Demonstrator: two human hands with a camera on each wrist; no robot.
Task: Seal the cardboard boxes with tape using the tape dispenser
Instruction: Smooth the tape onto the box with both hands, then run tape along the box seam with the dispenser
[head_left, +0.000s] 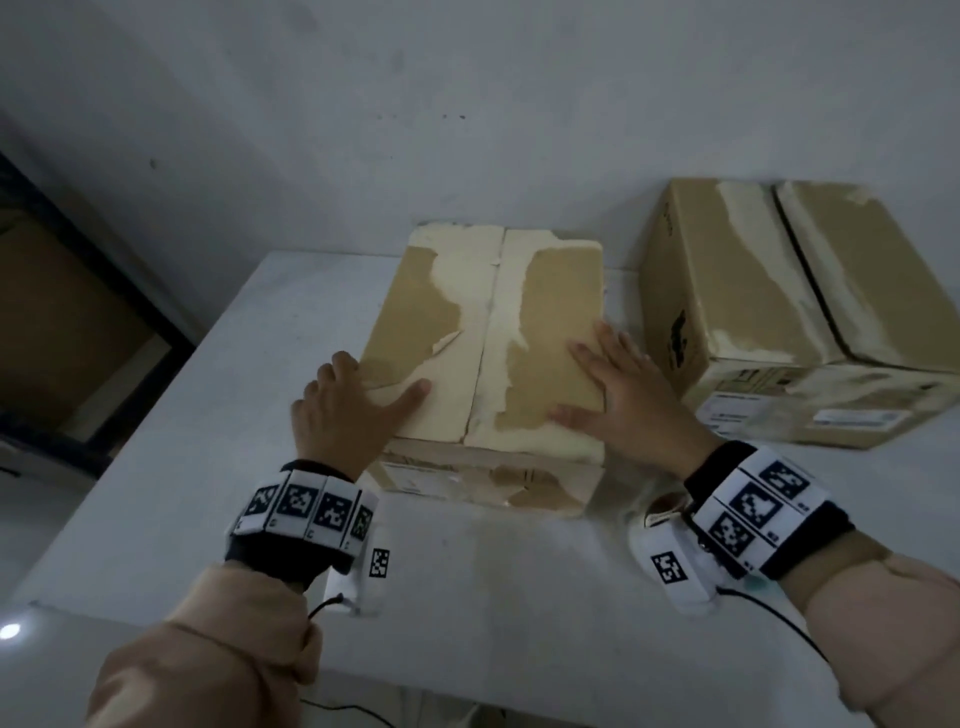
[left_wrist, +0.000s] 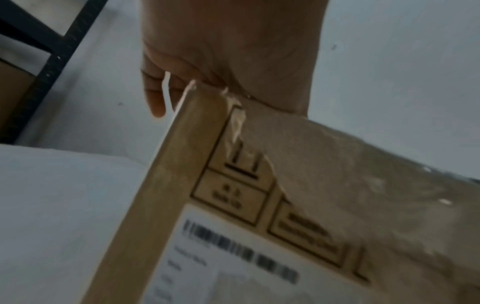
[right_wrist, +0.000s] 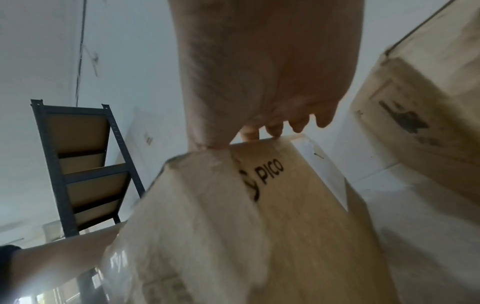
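A worn cardboard box (head_left: 467, 322) with torn facing stands mid-table, both top flaps down and meeting at a centre seam. My left hand (head_left: 343, 405) clasps its near left corner, thumb lying on the top and fingers curled down over the left edge. The left wrist view shows that hand (left_wrist: 233, 51) on the corner of the box (left_wrist: 233, 205), above a barcode label. My right hand (head_left: 623, 395) lies flat with spread fingers on the right flap. From the right wrist, its palm (right_wrist: 259, 61) rests on the box's edge (right_wrist: 285, 205). No tape dispenser is clearly visible.
A second, larger cardboard box (head_left: 779, 312) stands close on the right (right_wrist: 428, 123). A small brownish round object (head_left: 666, 506) peeks out beside my right wrist. The white table (head_left: 467, 597) has bare surface in front. A dark metal shelf (right_wrist: 85, 164) stands at the left.
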